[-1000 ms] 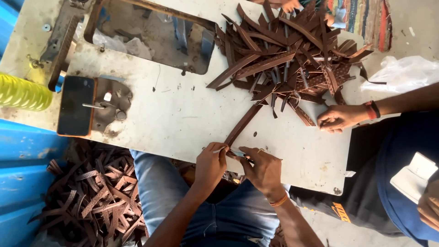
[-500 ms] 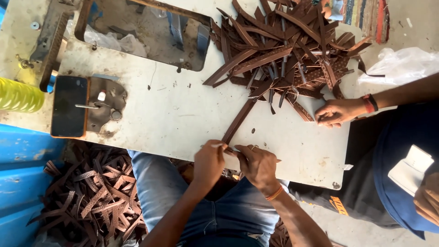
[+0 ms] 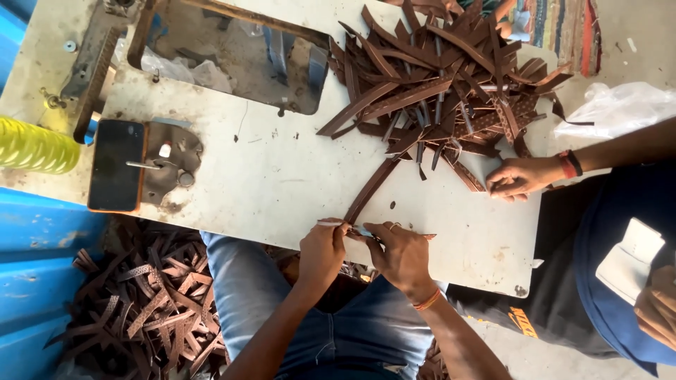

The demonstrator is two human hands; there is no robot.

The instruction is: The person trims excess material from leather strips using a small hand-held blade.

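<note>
Head view: the left hand (image 3: 322, 250) and right hand (image 3: 403, 255) meet at the near edge of the worn white table (image 3: 282, 176), fingers curled in and pinching the lower end of a long brown strap (image 3: 370, 190). The strap is narrow, flat and dark brown, like leather, with straight edges. Its long axis runs diagonally: from the fingertips it points away and to the right, toward the heap of brown straps (image 3: 443, 84) that lies well beyond the fingers. A small pale blue piece shows between the two hands' fingertips; what it is cannot be told. The right wrist wears an orange band.

Far to the right of the fingers, another person's hand (image 3: 521, 177), with a red and black wristband, rests on the table edge touching the heap's near straps. To the left of the fingers, well apart, lies a black phone (image 3: 116, 165) beside a round metal plate. Below the left hand, on the floor, lies a second pile of brown straps (image 3: 141, 302).
</note>
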